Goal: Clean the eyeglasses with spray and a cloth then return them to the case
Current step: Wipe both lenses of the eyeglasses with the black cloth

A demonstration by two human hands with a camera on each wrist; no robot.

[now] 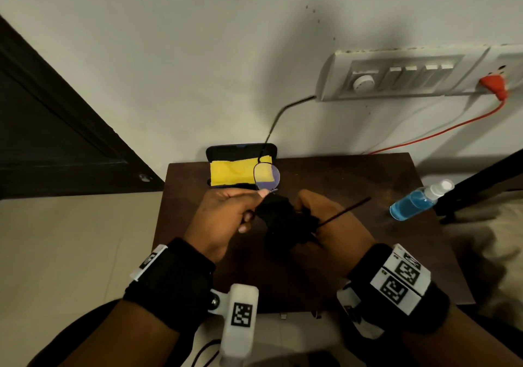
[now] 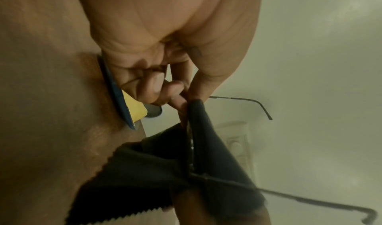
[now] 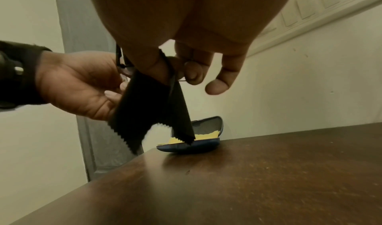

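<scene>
I see thin wire-rimmed eyeglasses [image 1: 266, 175] with clear oval lenses held above the dark brown wooden bench [image 1: 353, 180]. My left hand [image 1: 223, 219] pinches the frame at one lens. My right hand [image 1: 331, 219] pinches a soft black cloth with zigzag-cut edges [image 1: 283, 219] folded over the other lens. Behind, at the bench's back edge, the open dark blue hard case [image 1: 240, 151] holds a yellow cloth [image 1: 232, 173]. A clear plastic bottle of blue spray [image 1: 416, 201] lies near the right edge, well apart.
</scene>
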